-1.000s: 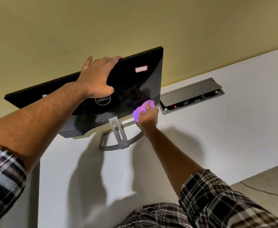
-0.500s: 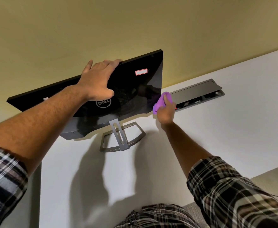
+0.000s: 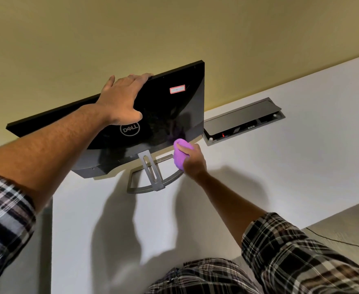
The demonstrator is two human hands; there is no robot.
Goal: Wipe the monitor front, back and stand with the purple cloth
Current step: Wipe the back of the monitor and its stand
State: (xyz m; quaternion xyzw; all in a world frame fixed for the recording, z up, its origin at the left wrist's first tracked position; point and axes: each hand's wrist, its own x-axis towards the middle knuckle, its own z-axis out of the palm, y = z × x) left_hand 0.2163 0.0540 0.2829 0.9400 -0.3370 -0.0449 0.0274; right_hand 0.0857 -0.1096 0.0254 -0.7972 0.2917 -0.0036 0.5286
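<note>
The black monitor [image 3: 166, 109] stands on the white desk with its glossy back toward me, a round logo and a small red-framed label on it. Its grey metal stand [image 3: 151, 177] is an arched base with a slotted neck. My left hand [image 3: 121, 98] lies over the monitor's top edge, fingers curled over the rim and thumb on the back. My right hand [image 3: 192, 160] grips the bunched purple cloth [image 3: 179, 153] against the lower right part of the back, just above the stand's right end. The screen side is hidden.
The white desk [image 3: 259, 187] runs to a yellow wall [image 3: 174, 28]. A grey cable hatch [image 3: 242, 119] sits open in the desk right of the monitor. A thin black cable [image 3: 344, 242] lies on the floor at lower right. Hand shadows fall on the desk.
My right hand swung the cloth from the lower back out to the monitor's right edge, then back left and down to the lower back near the stand. My left hand stayed on the top edge.
</note>
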